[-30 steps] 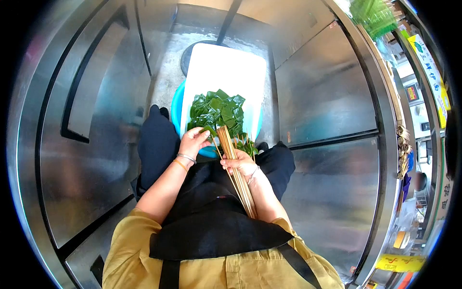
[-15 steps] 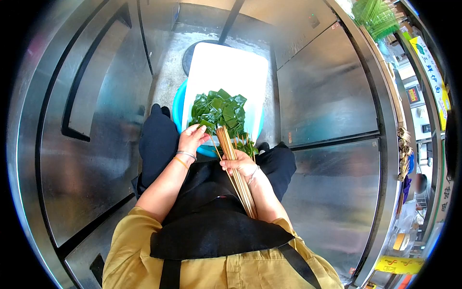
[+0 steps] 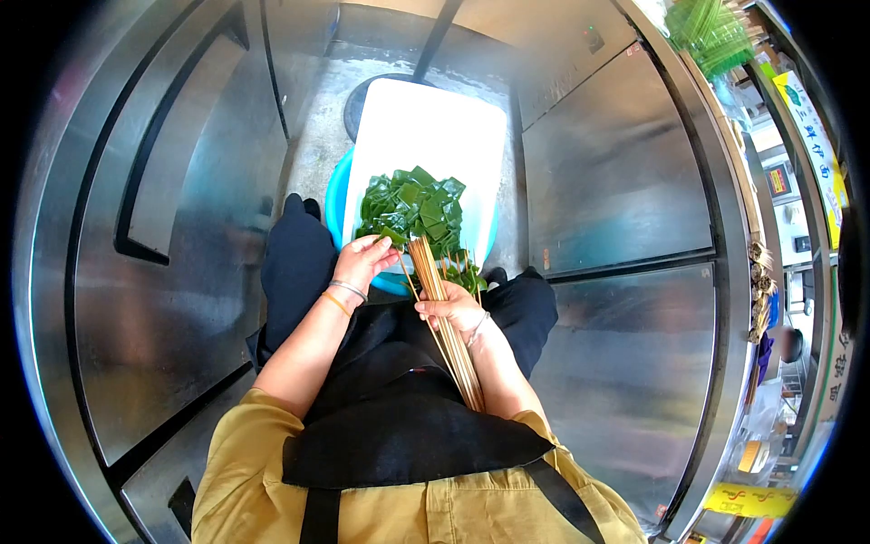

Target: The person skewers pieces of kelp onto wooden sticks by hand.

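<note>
My left hand point(image 3: 362, 261) is closed, its fingertips pinching a dark green kelp piece point(image 3: 392, 236) at the near edge of a pile. Wrapped in my right hand point(image 3: 455, 306) is a thick bundle of bamboo skewers point(image 3: 424, 263), their lower ends reaching back towards my forearm. One skewer point(image 3: 407, 274) stands apart from the bundle, its tip close to the pinched piece; whether it pierces the kelp I cannot tell. The glossy kelp pile point(image 3: 412, 204) lies on a white board point(image 3: 430, 122). Below it, kelp on skewers point(image 3: 466, 276) shows beside my right hand.
A blue basin point(image 3: 336, 195) sits under the board, between my knees. Steel cabinet doors point(image 3: 625, 163) stand on the right, with another steel unit point(image 3: 199, 208) on the left. A shelf with green packaging point(image 3: 711, 36) and printed signs runs along the far right.
Almost nothing differs. My left hand and the kelp piece have shifted very slightly, and both hands keep their grip.
</note>
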Demonstrator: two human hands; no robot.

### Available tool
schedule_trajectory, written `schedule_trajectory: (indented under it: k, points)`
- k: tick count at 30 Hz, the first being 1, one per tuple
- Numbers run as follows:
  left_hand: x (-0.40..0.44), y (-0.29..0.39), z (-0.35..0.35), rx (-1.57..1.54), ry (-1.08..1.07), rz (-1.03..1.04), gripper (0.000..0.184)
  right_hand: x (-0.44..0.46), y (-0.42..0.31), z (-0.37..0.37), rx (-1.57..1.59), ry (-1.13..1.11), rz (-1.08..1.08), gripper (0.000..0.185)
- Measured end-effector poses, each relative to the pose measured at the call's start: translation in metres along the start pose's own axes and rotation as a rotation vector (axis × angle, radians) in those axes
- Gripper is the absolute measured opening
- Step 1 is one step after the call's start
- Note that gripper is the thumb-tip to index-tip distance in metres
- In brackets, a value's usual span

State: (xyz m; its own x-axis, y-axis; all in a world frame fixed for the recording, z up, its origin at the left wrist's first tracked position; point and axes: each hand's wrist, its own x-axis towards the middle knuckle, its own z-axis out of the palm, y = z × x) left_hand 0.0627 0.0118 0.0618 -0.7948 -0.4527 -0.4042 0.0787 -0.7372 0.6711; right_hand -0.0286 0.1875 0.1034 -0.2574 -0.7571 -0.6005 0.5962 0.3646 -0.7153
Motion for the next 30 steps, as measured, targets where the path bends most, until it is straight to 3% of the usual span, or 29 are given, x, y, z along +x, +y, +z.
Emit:
schedule_trajectory:
  k: [3,22,24,30]
  points:
    - [-0.003,0.002,0.002,-0.007,-0.013,-0.082,0.018,0.000,0.000,0.001,0.015,0.001,-0.004,0.023]
    - [-0.008,-0.005,0.008,0.090,0.049,-0.041,0.019,0.000,0.000,0.002,-0.011,0.014,-0.023,0.025]
    - [-0.004,-0.010,0.007,0.032,0.140,-0.002,0.016,0.000,0.000,0.001,-0.009,0.011,-0.021,0.025]
    - [-0.001,-0.003,0.005,0.147,0.129,0.115,0.020,0.000,0.000,0.000,-0.020,-0.002,0.000,0.025]
